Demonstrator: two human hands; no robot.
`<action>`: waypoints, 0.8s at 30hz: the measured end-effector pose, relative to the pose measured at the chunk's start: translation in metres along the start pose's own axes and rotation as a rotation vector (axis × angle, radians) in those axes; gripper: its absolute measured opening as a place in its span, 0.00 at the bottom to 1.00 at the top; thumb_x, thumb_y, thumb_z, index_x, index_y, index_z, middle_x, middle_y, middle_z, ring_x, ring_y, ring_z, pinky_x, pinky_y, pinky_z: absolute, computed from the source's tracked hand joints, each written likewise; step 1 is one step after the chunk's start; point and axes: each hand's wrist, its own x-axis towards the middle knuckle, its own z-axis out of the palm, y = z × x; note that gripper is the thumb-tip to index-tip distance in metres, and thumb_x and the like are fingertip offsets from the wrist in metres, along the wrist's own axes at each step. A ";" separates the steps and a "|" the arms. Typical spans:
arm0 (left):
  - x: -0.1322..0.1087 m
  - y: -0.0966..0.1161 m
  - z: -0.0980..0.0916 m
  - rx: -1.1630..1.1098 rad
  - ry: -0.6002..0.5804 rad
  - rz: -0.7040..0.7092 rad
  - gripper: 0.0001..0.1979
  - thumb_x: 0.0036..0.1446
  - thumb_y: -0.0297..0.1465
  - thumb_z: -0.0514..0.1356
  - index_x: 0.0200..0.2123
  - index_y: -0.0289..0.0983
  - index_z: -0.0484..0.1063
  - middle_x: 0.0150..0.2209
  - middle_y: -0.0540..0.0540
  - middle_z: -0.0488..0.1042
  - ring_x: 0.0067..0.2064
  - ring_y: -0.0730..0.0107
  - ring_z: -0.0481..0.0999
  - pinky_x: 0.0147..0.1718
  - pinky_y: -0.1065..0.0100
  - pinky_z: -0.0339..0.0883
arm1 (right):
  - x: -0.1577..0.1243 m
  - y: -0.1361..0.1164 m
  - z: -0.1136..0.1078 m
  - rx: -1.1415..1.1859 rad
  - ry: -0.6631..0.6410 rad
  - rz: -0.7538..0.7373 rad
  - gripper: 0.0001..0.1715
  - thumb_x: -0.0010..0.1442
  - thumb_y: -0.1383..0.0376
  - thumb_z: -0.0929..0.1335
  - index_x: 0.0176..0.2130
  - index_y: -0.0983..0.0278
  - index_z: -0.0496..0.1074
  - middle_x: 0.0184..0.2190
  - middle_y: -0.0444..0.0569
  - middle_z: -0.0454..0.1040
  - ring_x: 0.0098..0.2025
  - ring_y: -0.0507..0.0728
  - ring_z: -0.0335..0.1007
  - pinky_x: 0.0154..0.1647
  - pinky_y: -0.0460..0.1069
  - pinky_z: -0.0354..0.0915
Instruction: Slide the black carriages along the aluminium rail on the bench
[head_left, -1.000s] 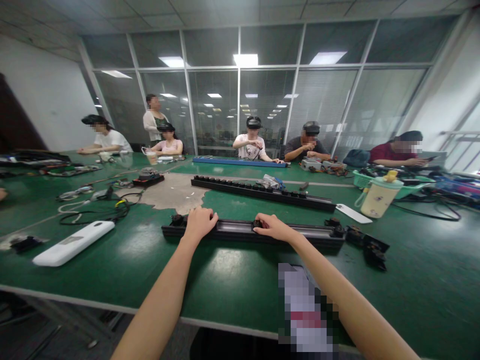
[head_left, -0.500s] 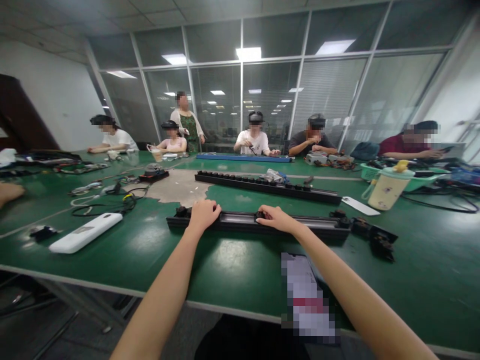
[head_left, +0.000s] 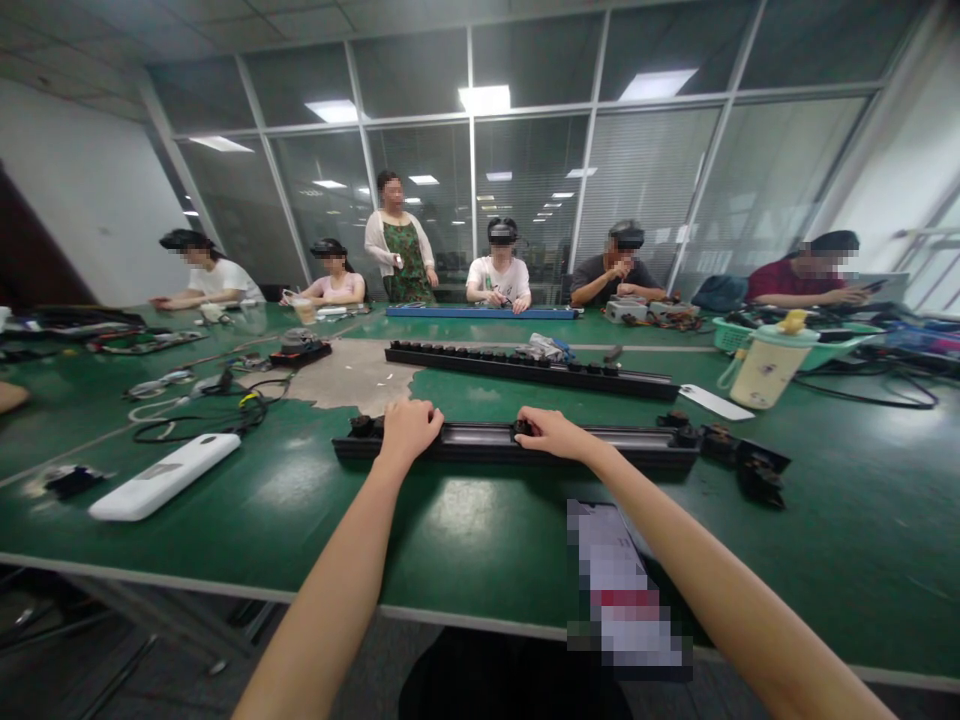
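A long black track rail [head_left: 480, 452] lies across the table in front of me, with a shiny groove along its top. My left hand [head_left: 409, 430] is closed over its left part, fingers curled at the groove. Beside that hand, black blocks [head_left: 362, 426] sit at the rail's left end. My right hand [head_left: 556, 434] pinches a small black block [head_left: 521, 428] on the rail, right of its middle. Another dark block [head_left: 684, 436] is at the right end. What lies under my left fingers is hidden.
Behind stands a second black rail [head_left: 525, 372] bearing a row of blocks. Loose black parts [head_left: 761, 475] lie to the right, near a tumbler [head_left: 772, 370]. A white power bank [head_left: 166, 476] and cables are left; a blurred phone [head_left: 626, 590] is near the edge. Several people sit opposite.
My view has shifted slightly. Both hands keep nearly the same place on the rail. The standing person has moved rightward, and the seated person opposite has brought their hands closer together.
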 end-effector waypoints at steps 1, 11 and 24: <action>0.000 0.000 0.000 -0.001 0.001 -0.002 0.22 0.67 0.38 0.48 0.36 0.37 0.81 0.41 0.35 0.82 0.49 0.48 0.78 0.47 0.55 0.66 | 0.000 -0.001 0.000 -0.020 0.001 0.015 0.09 0.62 0.59 0.68 0.39 0.60 0.65 0.32 0.43 0.70 0.34 0.55 0.63 0.39 0.49 0.54; -0.001 0.000 0.001 0.008 0.010 -0.001 0.22 0.68 0.38 0.48 0.37 0.36 0.81 0.41 0.35 0.82 0.48 0.49 0.78 0.47 0.56 0.66 | -0.006 0.000 0.001 0.009 0.033 -0.008 0.11 0.63 0.57 0.67 0.41 0.60 0.65 0.33 0.43 0.70 0.35 0.55 0.62 0.39 0.49 0.54; 0.001 0.000 0.006 0.008 0.018 -0.003 0.23 0.68 0.38 0.48 0.37 0.36 0.81 0.41 0.35 0.82 0.48 0.48 0.78 0.47 0.56 0.67 | -0.008 0.005 0.000 0.076 0.042 0.000 0.13 0.63 0.54 0.68 0.41 0.60 0.66 0.30 0.41 0.66 0.34 0.54 0.61 0.38 0.49 0.55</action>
